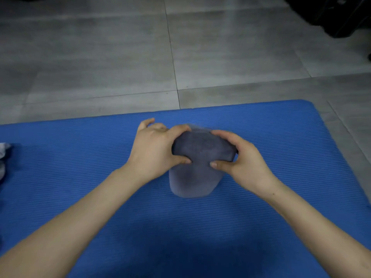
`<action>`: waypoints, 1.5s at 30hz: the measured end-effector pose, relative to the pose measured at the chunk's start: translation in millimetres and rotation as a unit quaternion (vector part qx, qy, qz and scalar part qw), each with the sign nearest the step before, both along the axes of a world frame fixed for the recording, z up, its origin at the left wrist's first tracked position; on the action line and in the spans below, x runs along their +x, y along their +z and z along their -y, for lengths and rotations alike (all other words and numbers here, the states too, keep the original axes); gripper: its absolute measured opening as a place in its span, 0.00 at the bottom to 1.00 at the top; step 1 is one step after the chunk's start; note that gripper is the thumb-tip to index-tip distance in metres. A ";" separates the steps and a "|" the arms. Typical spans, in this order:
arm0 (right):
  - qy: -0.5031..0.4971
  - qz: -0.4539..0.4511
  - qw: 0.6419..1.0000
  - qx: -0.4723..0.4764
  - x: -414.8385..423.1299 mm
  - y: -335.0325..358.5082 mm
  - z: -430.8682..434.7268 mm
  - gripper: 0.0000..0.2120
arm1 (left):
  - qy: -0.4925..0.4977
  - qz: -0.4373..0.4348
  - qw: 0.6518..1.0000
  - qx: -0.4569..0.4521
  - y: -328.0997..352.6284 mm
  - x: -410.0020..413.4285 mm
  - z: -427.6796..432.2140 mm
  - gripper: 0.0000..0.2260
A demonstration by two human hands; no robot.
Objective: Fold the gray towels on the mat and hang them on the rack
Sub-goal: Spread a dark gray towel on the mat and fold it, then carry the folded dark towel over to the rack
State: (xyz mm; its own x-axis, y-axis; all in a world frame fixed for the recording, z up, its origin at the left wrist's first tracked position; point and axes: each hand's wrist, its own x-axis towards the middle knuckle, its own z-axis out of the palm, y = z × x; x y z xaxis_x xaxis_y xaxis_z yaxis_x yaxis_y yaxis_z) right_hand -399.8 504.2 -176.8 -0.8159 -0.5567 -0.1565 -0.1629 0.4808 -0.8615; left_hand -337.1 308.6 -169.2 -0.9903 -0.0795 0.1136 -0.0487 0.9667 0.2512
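On the blue mat (80, 157) one gray towel (192, 177) is lying, folded small. Two hands are working: the left hand (154, 149) and the right hand (243, 157) are both gripping its far part, thumbs pressing on top. I judge the folding is finishing; the next move is calling for lifting it without unfolding. No rack is showing. One bundle of cloth (4, 155) is peeking in at the left edge.
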 end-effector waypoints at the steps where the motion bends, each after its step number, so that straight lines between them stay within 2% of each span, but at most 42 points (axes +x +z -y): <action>1: -0.006 -0.023 0.999 0.031 -0.5 2.6 3.8 0.29 | 0.002 -0.017 1.000 -0.008 0.8 -1.6 1.7 0.26; 4: 0.004 -0.162 0.977 0.139 3.2 14.0 8.0 0.20 | 0.013 -0.026 0.998 -0.051 2.7 -0.4 -0.7 0.18; 6: 0.002 -0.219 0.962 0.165 4.9 37.2 7.6 0.17 | 0.036 -0.037 0.998 -0.045 18.1 4.9 -4.5 0.14; 10: 0.023 -0.210 0.956 0.203 13.4 104.2 1.0 0.18 | 0.092 -0.009 0.996 0.017 80.3 19.6 -18.6 0.15; 13: 0.000 -0.178 0.963 0.202 13.4 168.5 -4.8 0.19 | 0.123 0.100 0.981 0.115 149.1 23.2 -29.9 0.24; 16: -0.025 -0.095 0.979 0.176 4.1 246.4 -12.9 0.19 | 0.149 0.176 0.927 0.297 232.8 18.4 -40.8 0.29; 19: -0.014 0.026 0.993 0.117 -12.1 335.3 -24.2 0.20 | 0.197 0.187 0.807 0.525 331.0 5.4 -54.8 0.24; 20: -0.005 0.065 0.994 0.091 -18.0 366.0 -28.8 0.20 | 0.204 0.182 0.785 0.555 362.5 -0.2 -59.6 0.23; 21: -0.003 0.098 0.993 0.063 -24.3 396.8 -33.5 0.20 | 0.210 0.172 0.779 0.565 392.7 -6.2 -64.1 0.22; 25: -0.052 0.155 0.986 -0.030 -56.2 508.7 -51.7 0.21 | 0.223 0.125 0.783 0.567 504.9 -39.0 -77.1 0.25; 28: -0.098 0.157 0.979 -0.083 -87.9 572.5 -56.5 0.21 | 0.217 0.104 0.788 0.567 569.5 -71.7 -78.8 0.24; 31: -0.088 0.122 0.985 -0.087 -130.6 616.7 -52.2 0.21 | 0.201 0.087 0.808 0.546 614.4 -113.2 -73.4 0.22; 35: -0.063 0.093 0.990 -0.086 -202.0 659.6 -31.2 0.20 | 0.171 0.068 0.851 0.493 649.9 -179.3 -48.1 0.20; 38: -0.042 0.051 0.996 -0.066 -269.5 678.6 -1.7 0.20 | 0.141 0.073 0.850 0.502 662.1 -244.6 -16.2 0.19; 40: -0.041 0.033 0.997 -0.059 -323.1 688.1 26.8 0.21 | 0.127 0.066 0.862 0.486 668.8 -302.1 14.2 0.20; 43: -0.073 0.042 0.995 -0.061 -410.8 702.5 72.6 0.22 | 0.121 0.077 0.886 0.441 679.0 -398.2 64.7 0.23; 45: -0.131 0.080 0.985 -0.085 -471.3 716.4 104.0 0.24 | 0.119 0.090 0.891 0.430 691.7 -464.4 96.6 0.21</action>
State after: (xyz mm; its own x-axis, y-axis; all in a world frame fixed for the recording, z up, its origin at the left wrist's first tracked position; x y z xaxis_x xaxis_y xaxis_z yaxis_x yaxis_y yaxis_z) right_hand -871.0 400.1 539.5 -0.9072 -0.3603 -0.2173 0.0914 0.3355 -0.9376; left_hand -801.5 212.0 522.6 -0.9300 -0.2700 -0.2495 -0.3408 0.3787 0.8605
